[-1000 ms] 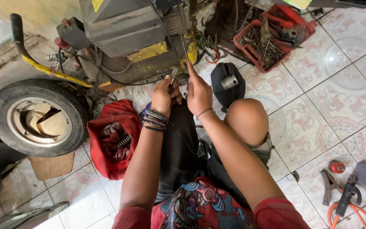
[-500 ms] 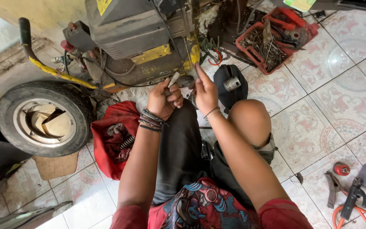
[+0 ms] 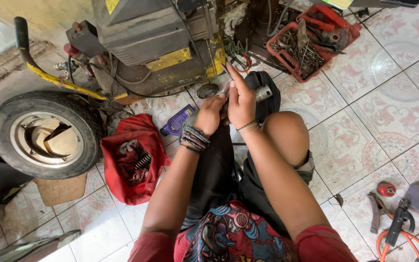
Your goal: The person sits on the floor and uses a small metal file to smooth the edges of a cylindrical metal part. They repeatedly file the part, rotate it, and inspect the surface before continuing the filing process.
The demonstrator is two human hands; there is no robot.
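I saw my left hand and right hand both gripping a small metal part, compressor at eleven o'clock; work looked midway.

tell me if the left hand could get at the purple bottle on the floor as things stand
Probably yes. The purple bottle lies on bare tile just beside the left hand, with nothing between them, though that hand is busy on a small metal part.

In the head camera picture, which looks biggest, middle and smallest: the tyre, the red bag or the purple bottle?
1. The tyre looks biggest.
2. The red bag comes next.
3. The purple bottle looks smallest.
All three lie on the floor, so distance hardly skews this.
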